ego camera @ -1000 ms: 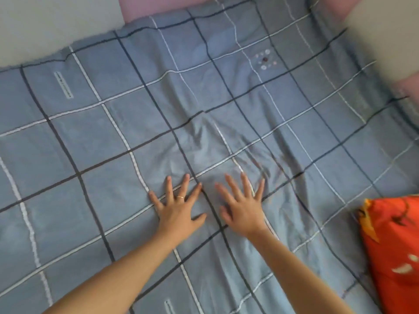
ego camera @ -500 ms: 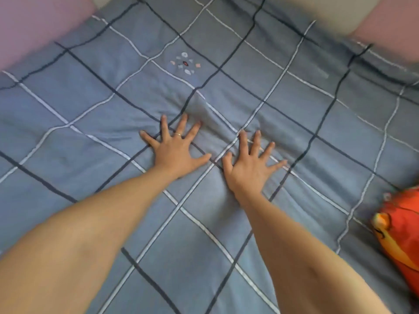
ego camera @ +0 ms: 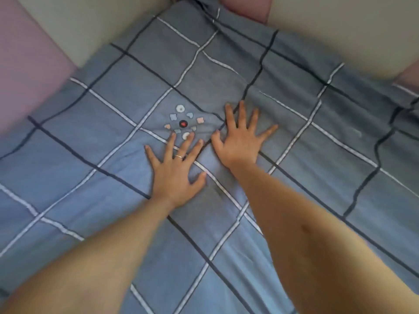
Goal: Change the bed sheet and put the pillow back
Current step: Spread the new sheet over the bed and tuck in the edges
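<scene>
A blue-grey checked bed sheet with dark and white lines covers the bed. A small printed motif of pale shapes around a red dot sits near its middle. My left hand, wearing a ring, lies flat on the sheet with fingers spread, its fingertips just below the motif. My right hand presses flat beside it, fingers spread, a little farther up the bed. Creases run through the sheet to the right of my right hand. No pillow shows in this view.
Padded panels ring the far side of the bed: a pink panel at the left, a cream panel behind, another cream panel at the upper right. The sheet bunches at the far corner.
Both hands have slid up the bed across the sheet toward the printed motif. The view has swung left, and the orange-red cushion at the right has left the frame.
</scene>
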`<state>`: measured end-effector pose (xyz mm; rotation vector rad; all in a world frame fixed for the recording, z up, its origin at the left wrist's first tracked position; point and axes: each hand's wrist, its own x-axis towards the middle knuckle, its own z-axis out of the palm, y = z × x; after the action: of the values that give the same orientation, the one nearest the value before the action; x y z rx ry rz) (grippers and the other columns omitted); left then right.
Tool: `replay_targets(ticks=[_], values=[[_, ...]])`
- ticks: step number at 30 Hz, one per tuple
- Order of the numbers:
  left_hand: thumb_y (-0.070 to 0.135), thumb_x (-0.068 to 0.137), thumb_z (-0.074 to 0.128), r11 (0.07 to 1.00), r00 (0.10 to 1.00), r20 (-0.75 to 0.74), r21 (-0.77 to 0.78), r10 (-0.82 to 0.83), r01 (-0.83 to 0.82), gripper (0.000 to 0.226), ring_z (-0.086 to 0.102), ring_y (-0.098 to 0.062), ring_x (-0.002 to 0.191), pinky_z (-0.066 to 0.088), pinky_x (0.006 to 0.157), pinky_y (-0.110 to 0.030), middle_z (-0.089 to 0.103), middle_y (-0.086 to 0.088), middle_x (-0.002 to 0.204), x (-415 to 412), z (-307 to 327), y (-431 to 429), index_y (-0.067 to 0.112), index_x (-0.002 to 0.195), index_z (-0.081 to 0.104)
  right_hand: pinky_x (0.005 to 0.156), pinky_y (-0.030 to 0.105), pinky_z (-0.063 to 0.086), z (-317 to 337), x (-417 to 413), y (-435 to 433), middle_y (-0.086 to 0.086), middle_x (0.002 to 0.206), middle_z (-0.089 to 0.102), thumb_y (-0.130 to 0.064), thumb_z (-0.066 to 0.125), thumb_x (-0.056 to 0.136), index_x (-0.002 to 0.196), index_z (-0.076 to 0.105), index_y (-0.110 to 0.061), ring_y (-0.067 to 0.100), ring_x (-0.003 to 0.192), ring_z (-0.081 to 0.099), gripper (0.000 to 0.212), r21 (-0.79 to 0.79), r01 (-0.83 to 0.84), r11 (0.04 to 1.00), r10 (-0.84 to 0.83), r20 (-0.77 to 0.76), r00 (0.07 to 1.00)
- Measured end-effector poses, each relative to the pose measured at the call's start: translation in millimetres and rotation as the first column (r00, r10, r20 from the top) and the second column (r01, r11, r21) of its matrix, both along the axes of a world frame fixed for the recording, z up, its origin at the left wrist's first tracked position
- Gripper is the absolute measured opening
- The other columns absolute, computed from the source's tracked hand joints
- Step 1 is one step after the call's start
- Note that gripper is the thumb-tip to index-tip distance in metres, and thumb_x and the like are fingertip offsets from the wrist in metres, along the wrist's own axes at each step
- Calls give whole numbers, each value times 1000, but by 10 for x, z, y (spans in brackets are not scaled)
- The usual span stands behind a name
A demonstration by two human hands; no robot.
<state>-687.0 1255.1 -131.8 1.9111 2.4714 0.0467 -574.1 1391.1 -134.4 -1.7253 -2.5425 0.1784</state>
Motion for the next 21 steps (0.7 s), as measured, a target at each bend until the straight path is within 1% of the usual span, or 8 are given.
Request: replay_targets(ticks=[3,4,5,7,9,15,21], values=[[60,78,35,999,999,26,-9,-36,36,75,16,-26,144,7,103,-75,22,7,157,-19,34,17,33,148,24,101,77,-7,60,19,540,-5,161,-1,-61,22,89,151,4,-40,31,147,1,67,5,-166,986,165,64,984],[59,78,35,999,999,28,-16,-32,32,76,16,-26,144,7,103,-75,21,6,157,-26,39,19,33,148,23,101,77,-6,74,57,681,-6,161,-1,-60,23,91,150,5,-41,29,147,2,65,25,-204,979,202,74,977],[59,79,35,999,999,20,-23,-29,29,76,16,-27,144,7,103,-74,20,6,157,-30,30,11,32,148,22,102,77,-5,88,107,798,-7,161,1,-57,24,92,150,7,-40,28,147,3,63,49,-206,977,203,68,977],[59,79,34,998,1000,4,-52,-31,31,77,16,-27,145,7,104,-73,18,5,158,-33,24,4,31,149,20,101,77,-5,98,176,1018,-5,161,3,-53,25,92,151,9,-39,30,147,4,62,93,-119,989,115,45,992],[59,79,34,997,1000,-9,-67,-27,26,78,15,-27,145,5,106,-72,16,5,158,-43,24,10,30,149,21,100,76,-7,96,174,1204,-2,161,1,-52,23,92,151,5,-38,34,146,2,64,96,-46,994,40,61,997],[61,76,37,996,999,-8,-88,-35,34,80,16,-28,145,2,107,-70,18,4,158,-70,43,23,29,149,23,100,78,-4,158,55,1494,3,161,-1,-53,18,88,152,2,-34,36,146,3,69,110,-18,994,8,89,996],[59,72,42,993,999,22,-112,-28,30,83,19,-30,143,5,108,-69,23,2,156,-76,78,52,29,147,26,101,78,-1,174,39,1507,3,161,3,-48,25,88,153,6,-32,36,145,8,69,107,-12,994,4,73,997]])
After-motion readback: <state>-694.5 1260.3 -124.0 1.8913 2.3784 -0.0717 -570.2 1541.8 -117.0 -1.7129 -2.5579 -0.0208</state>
